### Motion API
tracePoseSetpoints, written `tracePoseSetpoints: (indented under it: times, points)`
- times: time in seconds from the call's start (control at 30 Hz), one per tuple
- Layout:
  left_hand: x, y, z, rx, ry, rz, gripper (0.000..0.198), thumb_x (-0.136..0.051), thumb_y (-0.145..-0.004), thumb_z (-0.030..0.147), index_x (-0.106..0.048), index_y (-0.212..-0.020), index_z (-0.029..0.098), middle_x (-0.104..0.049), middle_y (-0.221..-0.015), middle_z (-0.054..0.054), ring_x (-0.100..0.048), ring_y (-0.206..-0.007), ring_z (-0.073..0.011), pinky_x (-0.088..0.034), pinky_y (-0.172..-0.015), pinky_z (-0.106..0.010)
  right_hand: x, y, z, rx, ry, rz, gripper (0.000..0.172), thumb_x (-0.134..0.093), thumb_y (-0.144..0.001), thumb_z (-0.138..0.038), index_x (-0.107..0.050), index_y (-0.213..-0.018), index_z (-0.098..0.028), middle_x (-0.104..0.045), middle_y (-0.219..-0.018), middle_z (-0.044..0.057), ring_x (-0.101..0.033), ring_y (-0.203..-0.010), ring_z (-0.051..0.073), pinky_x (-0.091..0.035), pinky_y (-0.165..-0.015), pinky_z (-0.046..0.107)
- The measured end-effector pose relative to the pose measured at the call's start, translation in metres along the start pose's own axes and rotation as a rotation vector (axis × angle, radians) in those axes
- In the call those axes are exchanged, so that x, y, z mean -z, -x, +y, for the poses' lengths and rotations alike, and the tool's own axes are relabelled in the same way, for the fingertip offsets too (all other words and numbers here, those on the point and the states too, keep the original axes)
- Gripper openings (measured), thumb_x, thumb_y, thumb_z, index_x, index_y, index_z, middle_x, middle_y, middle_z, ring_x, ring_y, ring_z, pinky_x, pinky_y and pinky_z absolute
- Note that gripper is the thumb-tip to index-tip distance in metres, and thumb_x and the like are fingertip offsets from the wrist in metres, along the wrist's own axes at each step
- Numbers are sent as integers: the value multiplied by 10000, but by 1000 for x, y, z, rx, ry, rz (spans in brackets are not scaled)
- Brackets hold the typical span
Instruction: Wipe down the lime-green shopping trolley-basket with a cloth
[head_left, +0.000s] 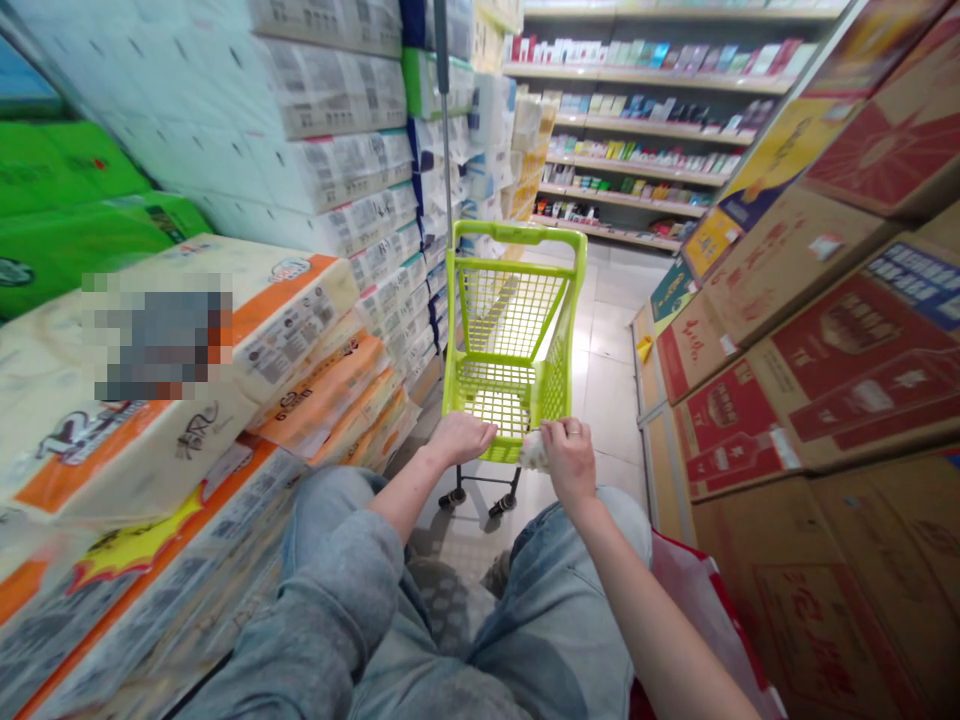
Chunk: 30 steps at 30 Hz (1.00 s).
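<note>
A lime-green plastic cart (513, 236) with grid sides and dark wheels stands in the aisle in front of my knees. At the near left end of its rim, my left hand (466, 438) is closed; its fingertips are curled at the rim and I cannot make out anything else in them. My right hand (571, 455), with a ring on one finger, is closed on a small whitish crumpled item (535, 451) beside the cart's near right corner. The mesh of the basket shows the floor through it.
Stacked tissue packs (352, 160) rise on the left, with orange-and-cream packs (300, 310) closer to me. Red and brown cartons (847, 330) line the right. Shelves of small boxes (637, 125) stand at the aisle's far end. A red-edged bag (697, 600) lies by my right leg.
</note>
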<state>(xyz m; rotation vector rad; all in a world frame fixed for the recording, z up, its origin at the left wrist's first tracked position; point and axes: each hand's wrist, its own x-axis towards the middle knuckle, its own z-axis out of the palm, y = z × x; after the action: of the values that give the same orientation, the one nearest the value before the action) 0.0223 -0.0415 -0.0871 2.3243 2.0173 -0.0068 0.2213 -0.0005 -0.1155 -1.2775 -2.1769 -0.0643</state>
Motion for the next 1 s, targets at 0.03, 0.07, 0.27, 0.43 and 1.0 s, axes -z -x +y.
tracePoseSetpoints:
  times: [0.03, 0.07, 0.27, 0.43, 1.0]
  points:
    - [0, 0, -1, -1, 5, -1, 622, -148, -949, 416, -708, -836, 172, -710, -841, -112, -651, -815, -207, -421, -695, -296, 2, -1, 8, 4, 3, -3, 255, -420, -920, -289, -642, -895, -165, -555, -900, 119, -441, -885, 244, -431, -784, 392]
    - [-1, 0, -1, -1, 11, 0, 620, -148, -949, 417, -707, -837, 175, -709, -842, -112, -650, -816, -208, -420, -697, -298, 3, -1, 13, 7, 2, -4, 250, -429, -917, -290, -644, -895, -166, -560, -905, 117, -437, -895, 245, -428, -796, 396]
    - [-2, -2, -1, -2, 7, -7, 588, -157, -950, 410, -697, -871, 192, -709, -844, -98, -648, -817, -206, -413, -691, -296, -13, 14, 2, -12, -39, 72, 304, -423, -911, -286, -579, -1119, -129, -541, -1081, 156, -403, -1027, 272, -409, -873, 445]
    - [0, -1, -4, 1, 6, 11, 595, -150, -950, 413, -694, -862, 190, -709, -858, -104, -650, -828, -216, -407, -687, -302, -20, 18, 0, 10, -48, 42, 284, -437, -904, -313, -593, -1086, -162, -542, -1058, 137, -396, -1018, 272, -408, -870, 434]
    - [3, -26, 16, -38, 67, -49, 640, -135, -914, 575, -663, -870, 218, -706, -910, -71, -639, -852, -217, -406, -699, -295, -23, -3, 23, -465, -345, 421, 292, -375, -920, -438, -517, -934, -184, -472, -960, 106, -502, -949, 226, -429, -861, 386]
